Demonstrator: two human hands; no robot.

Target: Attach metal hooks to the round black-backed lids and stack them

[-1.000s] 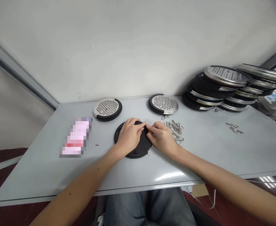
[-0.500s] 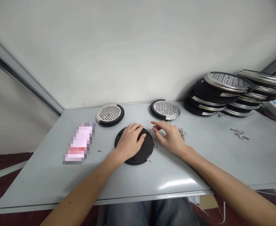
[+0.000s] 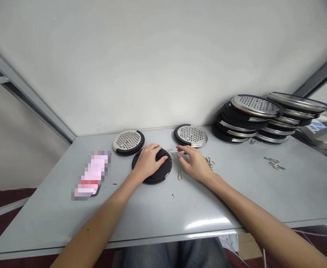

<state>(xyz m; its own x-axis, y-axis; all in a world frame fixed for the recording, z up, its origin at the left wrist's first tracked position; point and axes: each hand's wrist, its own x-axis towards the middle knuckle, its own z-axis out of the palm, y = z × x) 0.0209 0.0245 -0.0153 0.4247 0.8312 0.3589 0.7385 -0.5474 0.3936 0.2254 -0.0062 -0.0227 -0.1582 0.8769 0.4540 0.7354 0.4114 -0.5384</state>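
Observation:
A black round disc (image 3: 163,172) lies flat on the table in front of me. My left hand (image 3: 148,162) rests over it, fingers and thumb curled about a raised black part near its top. From the disc's upper right edge a small wire hook (image 3: 169,150) sticks out. To the right, my right hand (image 3: 195,162) hovers by this hook with thumb and fingers apart, holding nothing. Another wire hook (image 3: 179,174) lies on the table between the disc and that hand. Partly hidden behind the right hand is a small heap of wire hooks (image 3: 210,163).
Two round perforated graters with black rims, a left one (image 3: 128,141) and a right one (image 3: 191,135), lie by the wall. Leaning stacks of similar graters (image 3: 248,106) stand at the back right. More wire hooks (image 3: 275,163) lie at right, a pixelated phone-like object (image 3: 92,175) at left.
My right hand has let go of the wire hook at the disc's edge, and its fingers have parted. My left hand stays on the disc. The whole view has shifted slightly.

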